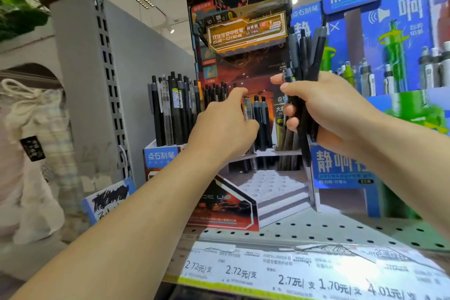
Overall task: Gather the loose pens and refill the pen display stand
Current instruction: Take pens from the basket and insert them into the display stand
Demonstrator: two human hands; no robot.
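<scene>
Price strip (280, 273) nearest you, then the holed tiers of the stand (272, 185), lower rows bare. Your right hand (326, 109) grips a bundle of pens (306, 56), upright, just right of the slots. Your left hand (226, 124) reaches among the standing pens (260, 119), fingers curled, perhaps pinching one. Blue display (341, 165) crowds the right.

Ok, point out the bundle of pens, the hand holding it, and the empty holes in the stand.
bundle of pens (307, 56): head view, on the dark barrels above the fist.
right hand (323, 107): head view, on the back of the hand.
empty holes (265, 184): head view, on the stand's white perforated lower tier.
</scene>
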